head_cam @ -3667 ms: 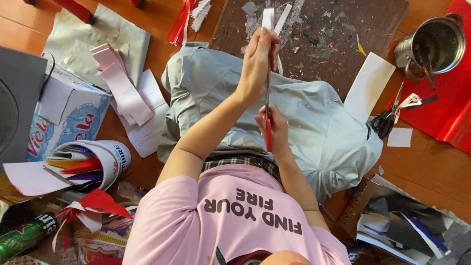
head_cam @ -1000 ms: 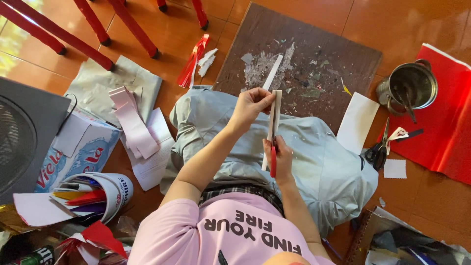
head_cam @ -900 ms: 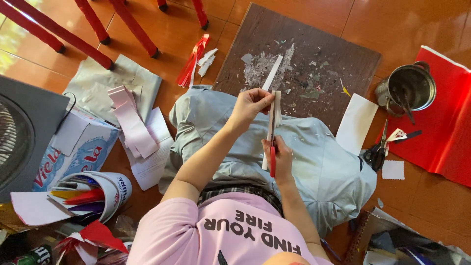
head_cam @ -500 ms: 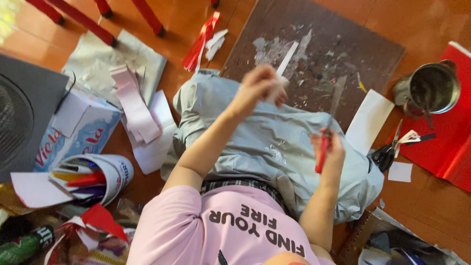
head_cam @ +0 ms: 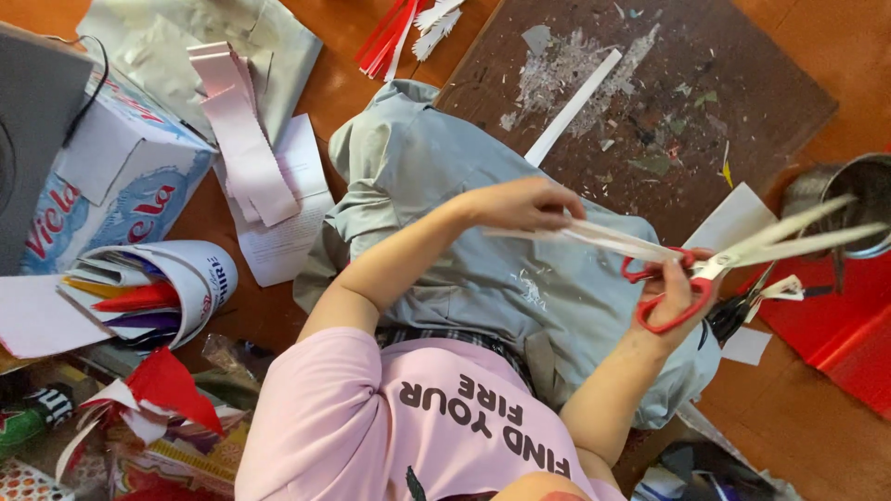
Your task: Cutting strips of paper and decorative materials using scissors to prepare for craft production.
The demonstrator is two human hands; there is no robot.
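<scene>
My left hand (head_cam: 522,204) pinches one end of a thin white paper strip (head_cam: 613,243) above my lap, which is covered by grey cloth (head_cam: 445,204). The strip runs right towards my right hand (head_cam: 676,289). That hand grips red-handled scissors (head_cam: 715,269), fingers through the loops. The pale blades are spread apart and point right, towards a metal pot (head_cam: 863,199). The blades look blurred.
A dark board (head_cam: 733,102) with paper scraps and a white strip (head_cam: 571,107) lies ahead. Red paper (head_cam: 835,325) and dark scissors (head_cam: 738,315) lie to the right. To the left are pink strips (head_cam: 246,139), a cardboard box (head_cam: 111,176) and a tub of coloured paper (head_cam: 158,288).
The strip and scissors were held upright together in front of me. My right hand has swung right with the scissors, the blades now spread, and the strip lies nearly level.
</scene>
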